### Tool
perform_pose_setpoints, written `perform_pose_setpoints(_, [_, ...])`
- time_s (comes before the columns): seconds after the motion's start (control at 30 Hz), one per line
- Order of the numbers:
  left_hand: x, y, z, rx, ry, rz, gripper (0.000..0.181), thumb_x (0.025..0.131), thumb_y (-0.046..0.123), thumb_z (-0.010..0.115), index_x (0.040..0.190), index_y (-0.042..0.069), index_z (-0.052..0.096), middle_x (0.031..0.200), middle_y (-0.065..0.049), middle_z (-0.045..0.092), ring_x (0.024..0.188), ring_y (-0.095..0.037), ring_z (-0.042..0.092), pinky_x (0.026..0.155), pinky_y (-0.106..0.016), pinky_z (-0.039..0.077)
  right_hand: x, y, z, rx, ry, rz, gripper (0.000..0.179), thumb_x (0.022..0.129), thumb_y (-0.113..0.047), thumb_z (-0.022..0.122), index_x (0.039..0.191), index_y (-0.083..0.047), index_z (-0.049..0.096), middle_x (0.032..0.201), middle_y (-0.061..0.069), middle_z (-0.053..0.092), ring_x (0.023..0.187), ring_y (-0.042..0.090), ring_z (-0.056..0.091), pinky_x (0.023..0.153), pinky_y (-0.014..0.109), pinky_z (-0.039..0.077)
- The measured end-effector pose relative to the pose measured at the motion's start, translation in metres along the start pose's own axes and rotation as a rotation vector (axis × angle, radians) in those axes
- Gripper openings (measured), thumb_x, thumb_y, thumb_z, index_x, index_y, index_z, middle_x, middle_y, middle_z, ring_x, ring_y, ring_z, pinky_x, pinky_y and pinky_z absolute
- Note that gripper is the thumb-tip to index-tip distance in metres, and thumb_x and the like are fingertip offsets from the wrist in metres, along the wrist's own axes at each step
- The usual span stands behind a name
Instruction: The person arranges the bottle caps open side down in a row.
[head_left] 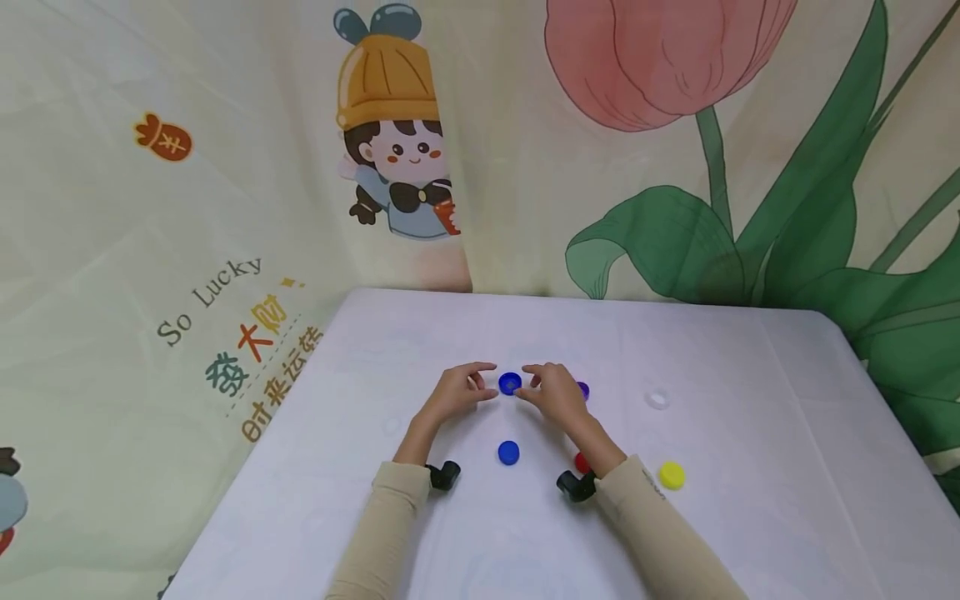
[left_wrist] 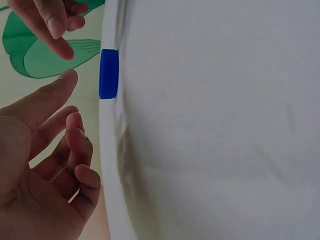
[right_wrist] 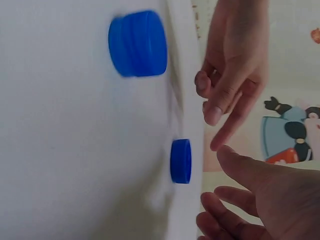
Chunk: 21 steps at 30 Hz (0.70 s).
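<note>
Head: blue cap (head_left: 510, 383) btwn hands (head_left: 456, 393) (head_left: 558, 397)

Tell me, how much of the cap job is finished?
Looks done: the near blue cap, red cap and yellow cap lie spread out on the table. In hand: nothing gripped; the left hand and right hand hover around the far blue cap. Still to do: perhaps adjusting that cap; the purple cap and white ring sit to its right, maybe waiting.
</note>
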<state>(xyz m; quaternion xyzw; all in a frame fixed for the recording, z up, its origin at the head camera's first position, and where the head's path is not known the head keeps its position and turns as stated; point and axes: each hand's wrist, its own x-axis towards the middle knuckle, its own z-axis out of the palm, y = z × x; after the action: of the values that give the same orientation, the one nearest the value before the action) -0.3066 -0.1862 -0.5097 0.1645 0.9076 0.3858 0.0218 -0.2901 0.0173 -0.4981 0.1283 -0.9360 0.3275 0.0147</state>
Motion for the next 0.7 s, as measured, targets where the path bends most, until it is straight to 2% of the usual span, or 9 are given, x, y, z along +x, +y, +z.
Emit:
perform_pose_setpoints(0.13, [0.014, -0.004, 0.005, 0.021, -0.038, 0.004, 0.047, 0.076, 0.017, 0.076, 0.119, 0.006, 0.061, 0.071, 0.0, 0.055, 0.057, -0.009, 0.048, 0.051, -0.022, 0.04, 0.017, 0.002, 0.008, -0.046, -0.068, 0.012, 0.049, 0.077, -0.028, 0.076, 0.118, -0.006, 0.063, 0.081, 0.003, 0.06, 0.075, 0.017, 0.051, 0.065, 0.03, 0.045])
perform_pose_setpoints(0.27, [0.017, -0.007, 0.012, 0.046, -0.064, 0.001, 0.044, 0.075, 0.017, 0.077, 0.115, 0.006, 0.063, 0.069, 0.002, 0.055, 0.059, -0.009, 0.047, 0.055, -0.023, 0.039, 0.022, 0.005, 0.015, -0.099, -0.107, -0.005, 0.047, 0.075, -0.027, 0.078, 0.114, -0.005, 0.065, 0.078, 0.002, 0.058, 0.074, 0.017, 0.051, 0.068, 0.031, 0.044])
perform_pose_setpoints(0.47, [0.019, -0.009, 0.017, 0.061, -0.041, 0.015, 0.037, 0.075, 0.017, 0.078, 0.108, 0.006, 0.066, 0.067, 0.003, 0.054, 0.06, -0.009, 0.048, 0.056, -0.024, 0.039, 0.022, 0.006, 0.019, -0.128, -0.068, -0.031, 0.04, 0.075, -0.026, 0.078, 0.107, -0.005, 0.068, 0.077, 0.002, 0.056, 0.074, 0.018, 0.05, 0.067, 0.031, 0.042])
perform_pose_setpoints(0.6, [0.018, -0.004, 0.015, 0.061, -0.025, 0.026, 0.034, 0.076, 0.017, 0.077, 0.107, 0.006, 0.067, 0.067, 0.003, 0.055, 0.06, -0.009, 0.048, 0.055, -0.023, 0.039, 0.022, 0.006, 0.017, -0.125, -0.051, -0.046, 0.037, 0.076, -0.026, 0.077, 0.106, -0.005, 0.069, 0.078, 0.003, 0.057, 0.074, 0.018, 0.05, 0.067, 0.031, 0.042])
perform_pose_setpoints(0.7, [0.014, 0.002, 0.011, 0.061, -0.001, 0.057, 0.034, 0.076, 0.017, 0.077, 0.106, 0.005, 0.067, 0.067, 0.003, 0.055, 0.059, -0.008, 0.048, 0.054, -0.022, 0.04, 0.02, 0.004, 0.011, -0.121, -0.042, -0.081, 0.037, 0.075, -0.026, 0.077, 0.106, -0.006, 0.069, 0.079, 0.003, 0.058, 0.075, 0.017, 0.05, 0.067, 0.03, 0.042])
